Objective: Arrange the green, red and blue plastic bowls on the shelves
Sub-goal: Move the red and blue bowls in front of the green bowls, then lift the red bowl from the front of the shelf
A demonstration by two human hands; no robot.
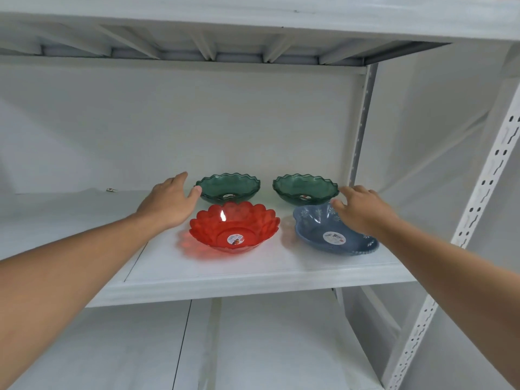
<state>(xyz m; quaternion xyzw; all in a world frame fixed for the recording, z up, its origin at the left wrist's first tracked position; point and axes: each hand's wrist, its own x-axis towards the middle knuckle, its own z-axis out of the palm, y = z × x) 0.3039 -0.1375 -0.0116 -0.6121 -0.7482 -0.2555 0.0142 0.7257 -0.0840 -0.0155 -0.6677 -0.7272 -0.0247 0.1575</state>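
Two green scalloped bowls stand side by side at the back of the white shelf (253, 277): the left green bowl (228, 186) and the right green bowl (306, 188). In front of them sit a red petal-rimmed bowl (234, 228) and a blue flower-patterned bowl (333, 235). My left hand (168, 201) hovers open beside the left green bowl, thumb at its rim. My right hand (363, 209) is open over the blue bowl's right side, fingers near the right green bowl. Neither hand holds anything.
A perforated white upright (475, 209) rises at the right and another (360, 128) at the back right. An upper shelf (253, 26) hangs overhead. A small scrap (111, 190) lies at the back left. A lower shelf (140, 347) is below.
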